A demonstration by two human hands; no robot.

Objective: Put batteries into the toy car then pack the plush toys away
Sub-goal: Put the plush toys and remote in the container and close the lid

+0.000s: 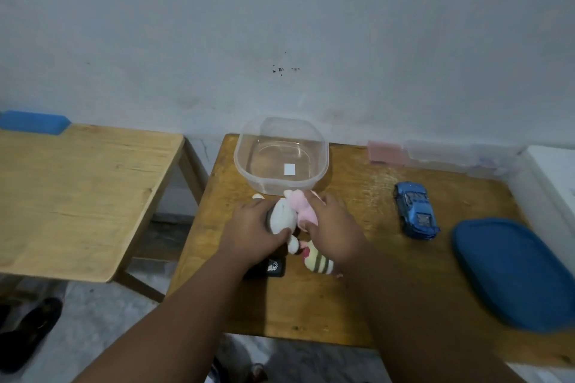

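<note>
My left hand point(249, 232) grips a white plush toy point(281, 216) just in front of a clear plastic tub point(249, 177). My right hand point(334, 228) holds a pink plush toy point(301, 207) beside it. Under my right wrist lies a yellow striped plush toy point(317, 263). A black plush toy point(272, 267) sits partly hidden under my left wrist. The blue toy car point(415, 210) stands on the wooden table point(311, 305) to the right, apart from both hands. The tub holds nothing but a small white label.
A blue lid point(510, 270) lies at the table's right front. Small pink and clear boxes point(385, 152) line the wall at the back right. A second wooden table point(77, 193) stands to the left across a gap. Black shoes point(28, 329) lie on the floor.
</note>
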